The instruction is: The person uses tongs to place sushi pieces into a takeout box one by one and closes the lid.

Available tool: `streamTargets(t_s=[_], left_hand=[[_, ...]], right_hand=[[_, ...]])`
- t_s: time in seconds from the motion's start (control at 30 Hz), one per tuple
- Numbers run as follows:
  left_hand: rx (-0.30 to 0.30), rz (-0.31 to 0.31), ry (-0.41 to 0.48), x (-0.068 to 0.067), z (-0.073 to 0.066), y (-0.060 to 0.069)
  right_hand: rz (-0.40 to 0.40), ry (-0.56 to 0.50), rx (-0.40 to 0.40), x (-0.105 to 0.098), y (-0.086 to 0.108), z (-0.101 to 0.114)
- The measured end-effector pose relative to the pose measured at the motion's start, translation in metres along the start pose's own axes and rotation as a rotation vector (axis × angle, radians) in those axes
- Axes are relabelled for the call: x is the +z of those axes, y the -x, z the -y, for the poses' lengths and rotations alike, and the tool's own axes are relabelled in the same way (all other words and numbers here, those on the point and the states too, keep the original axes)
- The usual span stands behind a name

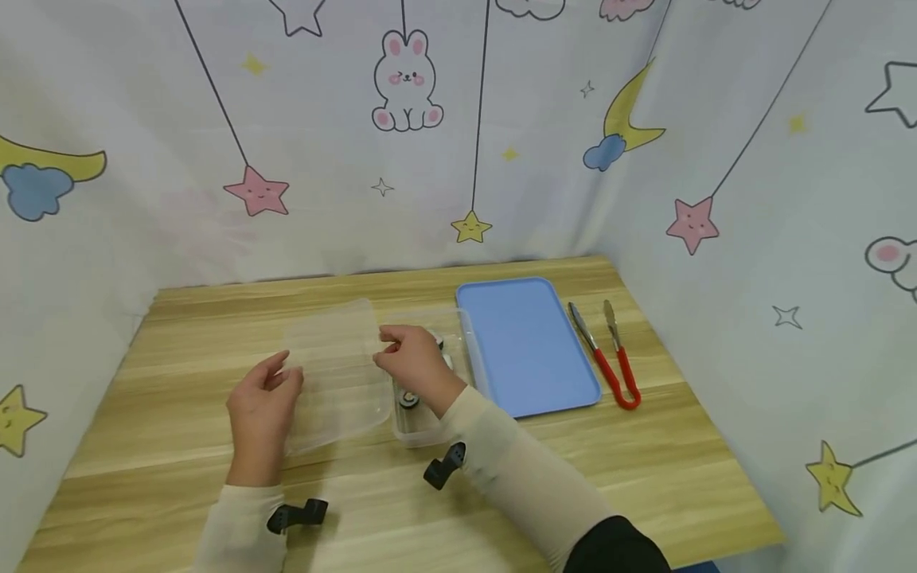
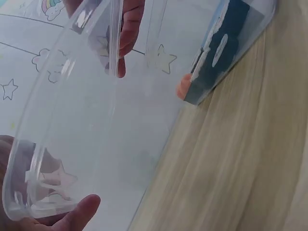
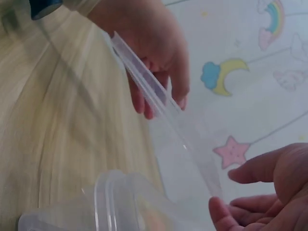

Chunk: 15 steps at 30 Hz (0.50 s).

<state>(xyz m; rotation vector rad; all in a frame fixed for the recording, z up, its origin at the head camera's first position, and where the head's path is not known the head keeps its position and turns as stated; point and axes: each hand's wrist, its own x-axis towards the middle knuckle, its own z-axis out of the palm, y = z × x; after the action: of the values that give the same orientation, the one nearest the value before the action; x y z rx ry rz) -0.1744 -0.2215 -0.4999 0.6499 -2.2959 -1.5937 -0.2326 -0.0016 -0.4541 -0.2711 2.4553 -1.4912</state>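
Note:
A clear plastic lid (image 1: 335,370) is held up at a tilt between both hands. My left hand (image 1: 263,414) grips its left edge, with the thumb (image 2: 84,210) on one side and the fingers behind. At the opposite edge my right hand (image 1: 421,368) pinches the lid between thumb and fingers, as the right wrist view shows. Under the right hand stands a clear plastic box (image 1: 423,436) without its lid on. Several sushi rolls (image 1: 408,398) lie inside, dark outside and white within; the right hand and forearm hide some of them.
A blue tray (image 1: 530,350) lies right of the box, its left edge close against it. Farther right rest tongs (image 1: 625,374) with red handles, spread apart. The wooden table (image 1: 179,414) meets patterned cloth walls at the back and sides.

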Motion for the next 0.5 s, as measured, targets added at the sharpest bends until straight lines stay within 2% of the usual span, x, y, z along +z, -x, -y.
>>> streamTargets(t_s=[0.2, 0.4, 0.5], left_hand=[[0.034, -0.001, 0.170, 0.015, -0.010, 0.008], [0.001, 0.010, 0.303, 0.031, -0.024, 0.010], [0.004, 0.040, 0.355, 0.036, -0.032, 0.008]], right_hand=[[-0.038, -0.144, 0.011, -0.010, -0.003, -0.012], [-0.104, -0.258, 0.033, -0.023, -0.005, -0.022], [-0.110, -0.331, 0.061, -0.033, -0.005, -0.026]])
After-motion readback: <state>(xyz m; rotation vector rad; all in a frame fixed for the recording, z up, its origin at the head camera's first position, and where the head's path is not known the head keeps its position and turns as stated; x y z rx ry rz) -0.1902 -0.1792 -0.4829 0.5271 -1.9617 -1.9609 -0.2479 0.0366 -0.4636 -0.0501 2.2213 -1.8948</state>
